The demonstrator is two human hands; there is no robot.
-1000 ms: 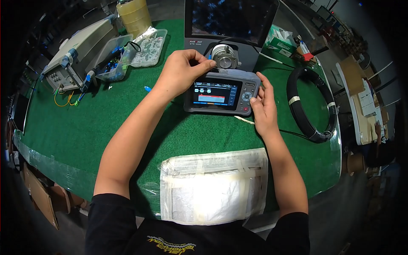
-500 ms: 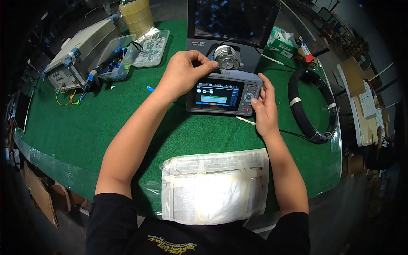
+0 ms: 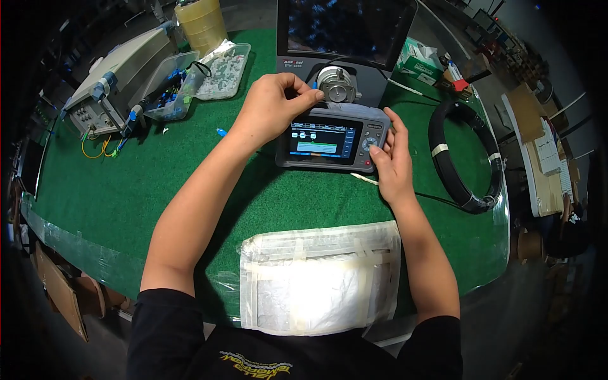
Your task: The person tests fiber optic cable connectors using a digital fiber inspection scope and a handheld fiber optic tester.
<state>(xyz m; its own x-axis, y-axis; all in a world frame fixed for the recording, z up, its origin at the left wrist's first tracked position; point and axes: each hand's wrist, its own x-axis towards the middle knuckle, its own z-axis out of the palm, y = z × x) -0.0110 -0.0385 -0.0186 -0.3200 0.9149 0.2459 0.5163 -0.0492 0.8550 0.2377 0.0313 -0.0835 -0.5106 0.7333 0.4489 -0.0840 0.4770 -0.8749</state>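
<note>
A grey handheld tester (image 3: 304, 163) with a lit screen (image 3: 316, 139) stands tilted on the green table. My right hand (image 3: 396, 161) grips its right side, the thumb lying on the button pad and the fingers behind the edge. At the tester's top edge my left hand (image 3: 272, 107) is closed in a pinch, thumb toward the right. What lies between those fingertips is hidden; a small blue piece (image 3: 315, 85) shows just above them. Behind the tester is a round metal fixture (image 3: 340, 88), in front of a larger monitor-like unit (image 3: 335, 28).
A black wrapped cable coil (image 3: 440, 171) lies at right. Farther left are a bench instrument (image 3: 120, 69), a clear bin of blue connectors (image 3: 161, 114) and a tray of small clear pieces (image 3: 221, 76). A taped white pad (image 3: 320, 285) lies at the near edge. A green box (image 3: 418, 63) stands behind.
My right thumb has shifted slightly left on the button pad. My left hand keeps the same pinch, and the tester stays in place.
</note>
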